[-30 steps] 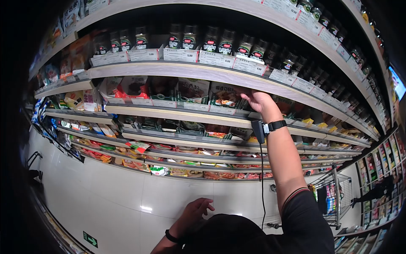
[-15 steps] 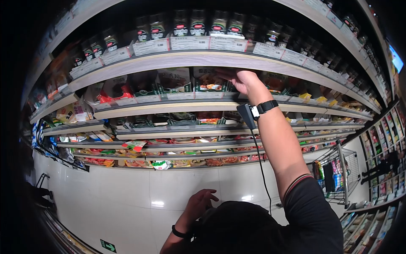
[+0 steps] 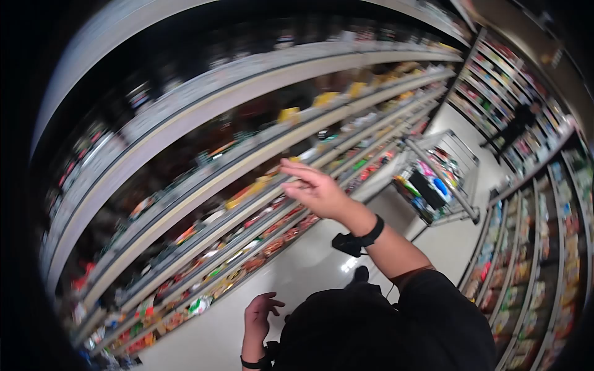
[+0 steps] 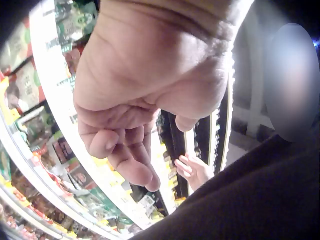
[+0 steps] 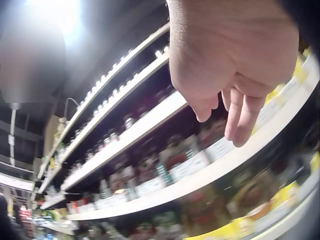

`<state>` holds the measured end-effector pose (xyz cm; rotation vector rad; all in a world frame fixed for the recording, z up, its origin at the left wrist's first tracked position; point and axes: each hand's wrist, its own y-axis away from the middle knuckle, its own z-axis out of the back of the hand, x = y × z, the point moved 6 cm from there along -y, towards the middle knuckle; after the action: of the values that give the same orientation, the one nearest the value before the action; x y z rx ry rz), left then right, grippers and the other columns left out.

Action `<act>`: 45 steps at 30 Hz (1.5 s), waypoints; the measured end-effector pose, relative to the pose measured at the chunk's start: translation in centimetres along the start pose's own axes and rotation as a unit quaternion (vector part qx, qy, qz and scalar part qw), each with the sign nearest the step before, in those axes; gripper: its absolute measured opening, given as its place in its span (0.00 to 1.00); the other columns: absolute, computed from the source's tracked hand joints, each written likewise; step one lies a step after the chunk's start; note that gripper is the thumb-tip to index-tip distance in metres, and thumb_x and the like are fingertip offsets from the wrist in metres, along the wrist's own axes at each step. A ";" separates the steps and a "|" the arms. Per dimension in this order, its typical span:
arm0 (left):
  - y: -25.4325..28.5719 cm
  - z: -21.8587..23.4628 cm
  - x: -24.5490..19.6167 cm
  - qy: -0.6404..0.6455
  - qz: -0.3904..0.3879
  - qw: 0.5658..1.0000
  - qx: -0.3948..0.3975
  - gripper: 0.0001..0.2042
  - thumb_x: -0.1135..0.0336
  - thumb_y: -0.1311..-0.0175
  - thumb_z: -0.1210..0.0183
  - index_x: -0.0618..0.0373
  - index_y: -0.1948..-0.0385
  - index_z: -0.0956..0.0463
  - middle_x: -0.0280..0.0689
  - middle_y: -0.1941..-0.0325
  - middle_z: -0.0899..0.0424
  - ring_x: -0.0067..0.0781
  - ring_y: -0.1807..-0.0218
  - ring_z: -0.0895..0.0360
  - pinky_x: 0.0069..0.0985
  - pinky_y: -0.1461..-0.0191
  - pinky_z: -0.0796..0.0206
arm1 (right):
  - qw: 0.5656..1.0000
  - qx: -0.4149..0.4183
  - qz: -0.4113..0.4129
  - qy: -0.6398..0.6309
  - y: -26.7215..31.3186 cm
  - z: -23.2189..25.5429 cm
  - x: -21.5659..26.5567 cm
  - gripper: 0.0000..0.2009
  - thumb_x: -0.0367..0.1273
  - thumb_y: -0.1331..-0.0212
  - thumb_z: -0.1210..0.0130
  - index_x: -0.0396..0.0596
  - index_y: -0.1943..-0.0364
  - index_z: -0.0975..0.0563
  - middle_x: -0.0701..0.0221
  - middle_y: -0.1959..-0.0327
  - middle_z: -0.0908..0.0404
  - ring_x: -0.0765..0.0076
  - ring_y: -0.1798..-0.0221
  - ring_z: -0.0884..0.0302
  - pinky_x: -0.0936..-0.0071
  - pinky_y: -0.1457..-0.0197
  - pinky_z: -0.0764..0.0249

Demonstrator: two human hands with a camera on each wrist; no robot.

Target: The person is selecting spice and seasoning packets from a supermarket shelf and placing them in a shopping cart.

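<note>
My right hand (image 3: 318, 191) is lifted in front of the shelf rack (image 3: 185, 207), its fingers extended and holding nothing. In the right wrist view, the same hand (image 5: 235, 65) hangs before shelves of boxed packets and small jars. Low by my body is my left hand (image 3: 260, 314), with loosely bent fingers and nothing in them. The left wrist view shows this hand (image 4: 150, 90) palm toward the camera, shelves of bagged goods (image 4: 60, 150) behind it.
A shopping cart (image 3: 445, 198) with goods in it stands ahead to the right. Farther off is a person in dark clothes (image 3: 516, 127). Another shelf (image 3: 538, 266) lines the right side, with pale tiled floor (image 3: 272, 278) between.
My right hand has drawn back from the boxed packets under the jar shelf. The head view has swung right, so the cart appears closer to the centre. My left hand stays low.
</note>
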<state>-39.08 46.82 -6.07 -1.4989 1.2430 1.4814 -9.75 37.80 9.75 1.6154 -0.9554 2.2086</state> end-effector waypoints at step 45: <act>-38.6 -68.3 -2.6 -0.508 -0.415 0.602 0.456 0.33 0.44 0.48 0.39 0.57 0.44 0.30 0.43 0.38 0.30 0.45 0.32 0.42 0.56 0.29 0.69 | 0.761 -0.585 -0.225 0.165 42.3 52.3 -6.9 0.11 0.38 0.40 0.42 0.46 0.62 0.19 0.69 0.66 0.17 0.73 0.66 0.20 0.75 0.60 0.25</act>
<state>19.92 -4.64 -1.18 -0.2056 0.2746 0.5615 9.31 -25.88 -2.71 0.6817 -1.2481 1.0228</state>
